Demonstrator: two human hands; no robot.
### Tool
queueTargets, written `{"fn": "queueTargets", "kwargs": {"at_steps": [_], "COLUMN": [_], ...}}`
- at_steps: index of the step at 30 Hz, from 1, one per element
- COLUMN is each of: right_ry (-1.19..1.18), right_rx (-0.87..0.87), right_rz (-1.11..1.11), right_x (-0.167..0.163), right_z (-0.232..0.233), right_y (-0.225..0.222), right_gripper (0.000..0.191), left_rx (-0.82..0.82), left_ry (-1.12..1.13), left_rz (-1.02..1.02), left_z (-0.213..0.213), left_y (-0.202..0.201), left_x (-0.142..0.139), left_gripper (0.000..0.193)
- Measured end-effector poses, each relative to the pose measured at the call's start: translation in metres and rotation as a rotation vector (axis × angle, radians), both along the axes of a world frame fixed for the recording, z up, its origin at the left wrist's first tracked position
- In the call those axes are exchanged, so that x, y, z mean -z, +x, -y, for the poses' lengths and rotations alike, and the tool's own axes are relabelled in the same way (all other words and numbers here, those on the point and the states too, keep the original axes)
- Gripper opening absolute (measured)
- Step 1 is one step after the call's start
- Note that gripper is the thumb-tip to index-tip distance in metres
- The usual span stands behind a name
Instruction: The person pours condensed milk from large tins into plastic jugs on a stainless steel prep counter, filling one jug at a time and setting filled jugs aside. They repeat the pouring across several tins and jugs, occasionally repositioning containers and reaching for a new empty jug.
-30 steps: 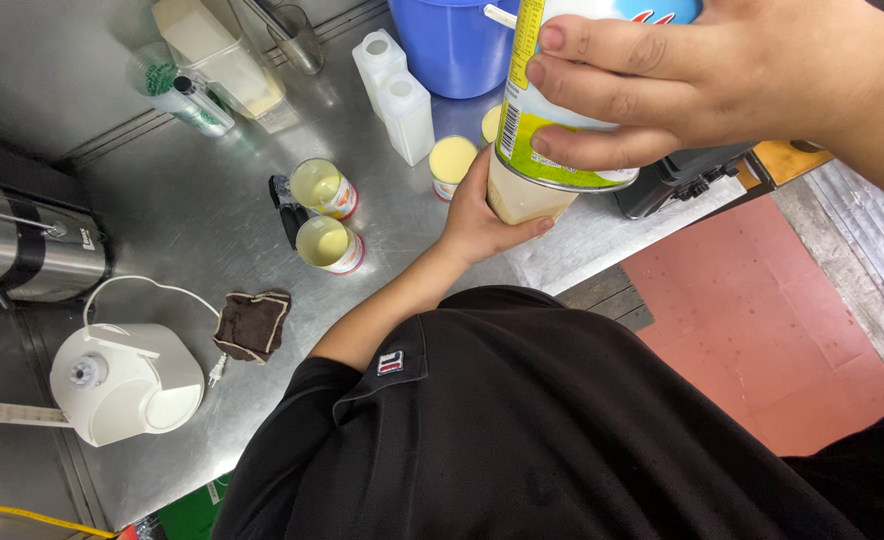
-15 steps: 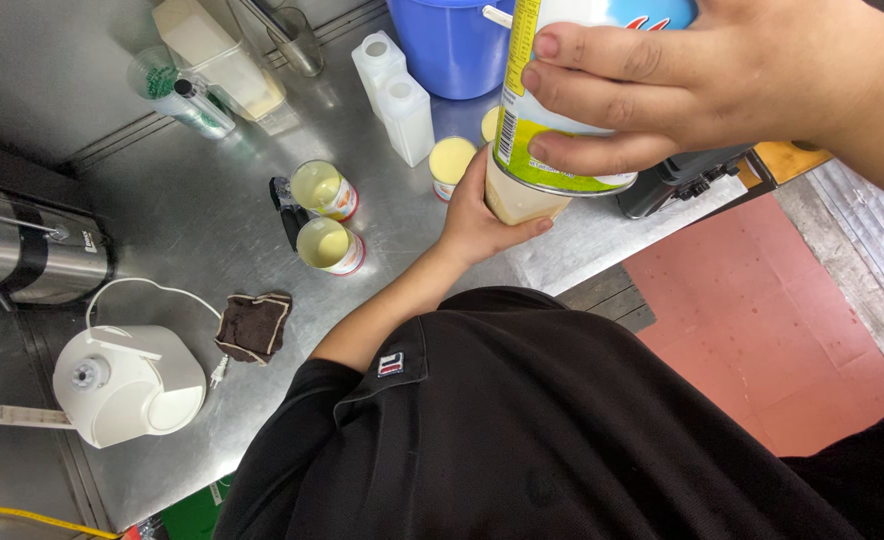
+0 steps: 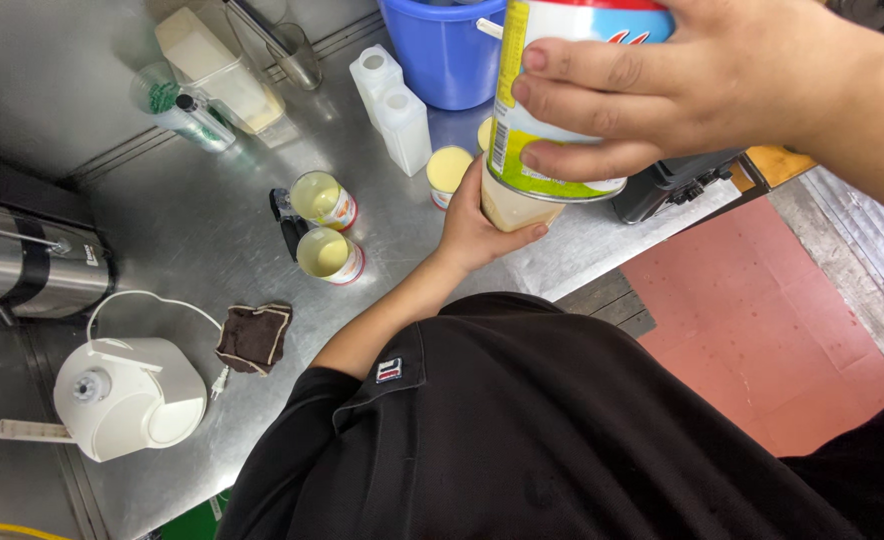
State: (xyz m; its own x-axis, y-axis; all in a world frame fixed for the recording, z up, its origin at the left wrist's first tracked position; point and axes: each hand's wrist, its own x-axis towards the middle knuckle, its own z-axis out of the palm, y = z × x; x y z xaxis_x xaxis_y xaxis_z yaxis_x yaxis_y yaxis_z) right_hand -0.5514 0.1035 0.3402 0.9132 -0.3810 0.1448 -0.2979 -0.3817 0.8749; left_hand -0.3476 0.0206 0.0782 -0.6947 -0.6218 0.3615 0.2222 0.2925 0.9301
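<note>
The right hand wraps its fingers around a large can with a white, yellow and green label, holding it upended close to the camera, its rim directly over a small cup of pale creamy liquid. The left hand cradles that cup from below and behind, the thumb curled along its lower edge and the palm pressed to its side, so both hands are closed firmly on what they hold. Cup and can sit above the near edge of the steel counter, in front of the person's black shirt. On the counter behind the left hand stand two opened tins of pale yellow milk, close together, with a dark can opener just beside them, and a third open tin nearer the cup. Two white plastic bottles stand next to a blue bucket further back. To the left lie a brown cloth, a white electric kettle with its cord, and a steel canister on its side.
</note>
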Motion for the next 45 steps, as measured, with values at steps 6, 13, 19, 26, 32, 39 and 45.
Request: {"fn": "queueTargets", "kwargs": {"at_steps": [6,13,19,26,32,39,45], "right_ry": [-0.141,-0.108,-0.106,-0.133,-0.085,-0.074,-0.054], "right_rx": [0.033,0.013,0.044,0.032,0.022,0.000,-0.009], "right_rz": [-0.164,-0.139,-0.159,-0.172,-0.129,-0.116,-0.092], "right_x": [-0.0002,0.0032,0.0039,0.0040,0.0038,0.0016,0.0010], "right_z": [-0.0003,0.0020,-0.0006,0.0003,0.0002,0.0023,0.0018], "right_y": [-0.0005,-0.0031,-0.0034,-0.0030,-0.0023,-0.0012,-0.0016], "right_gripper": [0.056,0.057,0.057,0.056,0.054,0.053,0.047], "left_rx": [0.002,0.001,-0.007,-0.011,-0.029,-0.003,0.023], "left_ry": [0.012,0.030,0.023,0.026,-0.010,0.017,0.034], "left_rz": [-0.005,0.002,-0.011,-0.007,0.017,-0.002,-0.026], "left_z": [-0.0026,-0.0052,-0.0060,-0.0063,-0.0047,-0.0046,-0.0053], "left_y": [-0.0021,-0.0017,-0.0020,-0.0015,-0.0017,-0.0026,-0.0035], "left_x": [0.0040,0.0052,0.0042,0.0057,0.0057,0.0062,0.0051], "left_gripper": [0.100,0.098,0.099,0.099,0.099,0.099,0.099]}}
